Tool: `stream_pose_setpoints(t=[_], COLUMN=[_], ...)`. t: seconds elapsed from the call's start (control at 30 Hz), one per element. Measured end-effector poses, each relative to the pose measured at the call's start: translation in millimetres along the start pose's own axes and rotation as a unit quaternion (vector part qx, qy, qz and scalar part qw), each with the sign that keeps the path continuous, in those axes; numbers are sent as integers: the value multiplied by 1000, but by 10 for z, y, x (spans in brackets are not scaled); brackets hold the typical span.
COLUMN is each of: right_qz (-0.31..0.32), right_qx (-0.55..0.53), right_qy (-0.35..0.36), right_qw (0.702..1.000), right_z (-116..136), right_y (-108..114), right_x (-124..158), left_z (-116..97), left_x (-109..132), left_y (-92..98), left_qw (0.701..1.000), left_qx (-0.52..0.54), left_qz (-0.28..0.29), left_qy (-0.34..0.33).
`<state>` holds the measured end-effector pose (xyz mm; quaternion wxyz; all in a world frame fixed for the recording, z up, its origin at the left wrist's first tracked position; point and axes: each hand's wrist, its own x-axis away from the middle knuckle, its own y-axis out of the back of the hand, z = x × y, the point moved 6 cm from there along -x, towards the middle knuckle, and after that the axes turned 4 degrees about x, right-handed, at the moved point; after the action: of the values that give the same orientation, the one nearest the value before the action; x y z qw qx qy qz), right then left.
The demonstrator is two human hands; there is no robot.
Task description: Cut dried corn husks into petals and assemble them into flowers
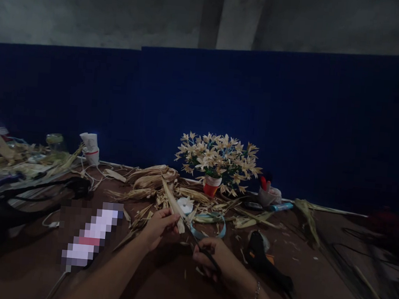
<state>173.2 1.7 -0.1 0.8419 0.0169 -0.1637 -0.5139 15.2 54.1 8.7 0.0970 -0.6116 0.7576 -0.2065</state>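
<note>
My two hands work a dried leaf strip (173, 204) over a cluttered brown table (313, 289).

My left hand (159, 227) pinches the pale strip near its lower end, so it rises tilted away from me, near the table's middle. My right hand (217, 262) is closed around dark scissors (202, 250) (too dim to tell whether the blades touch the strip). The hands sit close together without touching. Just behind them lie a blue ribbon loop (214, 225) and a white tape roll (185, 205). A black glue gun (262, 262) lies to the right. Farther back, a red-and-white cup (211, 186) holds pale husk flowers (220, 156), beside a heap of dried husks (153, 175).
</note>
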Motion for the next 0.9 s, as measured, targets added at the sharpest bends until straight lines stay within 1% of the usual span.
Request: stream_pose_setpoints(t=[0.3,0.47,0.63,0.77,0.9], right_qz=[-15,-14,-30,-11,21], right_qx=[8,27,36,20,4], right_qy=[-18,-13,-14,-11,-3], right_qw=[1000,999,999,1000,1000], right_z=[-11,-22,-36,-12,23], right_y=[13,22,37,17,-7], right_x=[13,14,21,29,41], left_z=[-3,0,-6,-17,-58], left_x=[7,12,9,19,13], left_y=[-12,-12,-10,-2,35], left_qw=[1000,1000,1000,1000,999], left_qx=[-2,-4,-18,-20,26], left_qz=[5,7,4,-3,-21], left_qy=[-4,11,9,16,-4])
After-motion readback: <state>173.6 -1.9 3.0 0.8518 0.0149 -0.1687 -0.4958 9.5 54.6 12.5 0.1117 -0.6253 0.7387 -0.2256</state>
